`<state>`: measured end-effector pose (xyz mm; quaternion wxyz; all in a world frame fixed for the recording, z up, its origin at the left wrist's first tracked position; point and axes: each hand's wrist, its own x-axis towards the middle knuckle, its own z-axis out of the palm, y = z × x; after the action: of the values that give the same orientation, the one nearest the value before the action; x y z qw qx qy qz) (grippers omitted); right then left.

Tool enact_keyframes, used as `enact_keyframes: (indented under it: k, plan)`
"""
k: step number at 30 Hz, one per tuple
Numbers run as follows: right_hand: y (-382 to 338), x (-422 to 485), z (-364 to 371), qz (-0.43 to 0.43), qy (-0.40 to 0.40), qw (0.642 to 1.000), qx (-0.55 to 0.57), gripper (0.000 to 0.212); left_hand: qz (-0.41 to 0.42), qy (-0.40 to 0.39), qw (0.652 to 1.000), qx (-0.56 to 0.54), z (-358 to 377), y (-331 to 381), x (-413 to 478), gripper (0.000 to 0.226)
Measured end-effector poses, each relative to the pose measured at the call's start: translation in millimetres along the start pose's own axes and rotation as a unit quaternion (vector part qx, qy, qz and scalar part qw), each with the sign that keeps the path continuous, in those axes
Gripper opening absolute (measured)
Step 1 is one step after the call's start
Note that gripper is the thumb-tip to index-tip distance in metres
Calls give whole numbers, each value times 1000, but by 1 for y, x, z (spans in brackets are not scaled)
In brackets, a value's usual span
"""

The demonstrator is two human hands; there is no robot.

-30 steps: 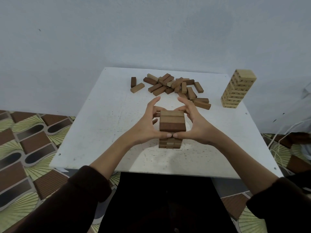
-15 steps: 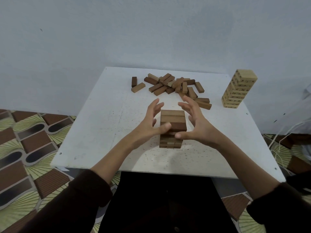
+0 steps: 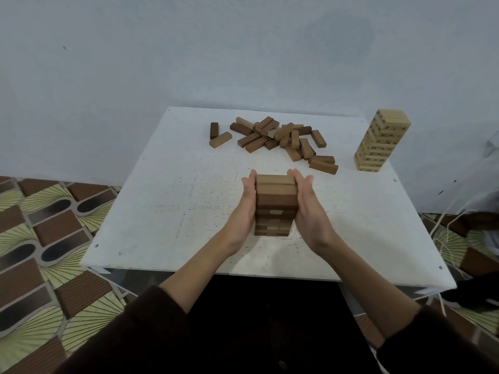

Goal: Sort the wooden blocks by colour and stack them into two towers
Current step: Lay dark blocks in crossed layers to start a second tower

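A brown block tower (image 3: 275, 203) stands near the middle of the white table (image 3: 167, 211). My left hand (image 3: 244, 209) lies flat against its left side with straight fingers. Against the right side my right hand (image 3: 307, 209) presses the same way. A loose pile of brown and tan blocks (image 3: 272, 137) lies at the back of the table. The pale tower (image 3: 382, 143) stands at the back right, slightly leaning.
A grey wall rises just behind the table. Patterned floor tiles (image 3: 40, 238) spread to the left. White cords (image 3: 445, 238) hang off the table's right edge, beside a dark object on the floor.
My hands went from pinching the top blocks with curled fingers, to opening around the tower, to lying flat against both of its sides.
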<state>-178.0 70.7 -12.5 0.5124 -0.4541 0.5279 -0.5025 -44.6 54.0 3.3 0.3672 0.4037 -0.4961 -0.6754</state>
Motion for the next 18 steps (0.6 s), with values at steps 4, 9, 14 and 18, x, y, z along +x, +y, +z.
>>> enact_keyframes:
  k: [4,9,14,18]
  plan:
    - [-4,-4,4,21,3,1000,-4,62,-10,-33,999,1,0,-3,-1,90]
    - [-6,-12,3,20,27,998,-48,57,-6,-35,999,-12,-2,-8,2,95]
    - [4,-1,-2,38,12,999,-29,68,-6,-30,1000,-1,-11,-18,6,87]
    - [6,17,-22,52,52,997,-31,69,-3,13,999,49,-27,-17,17,107]
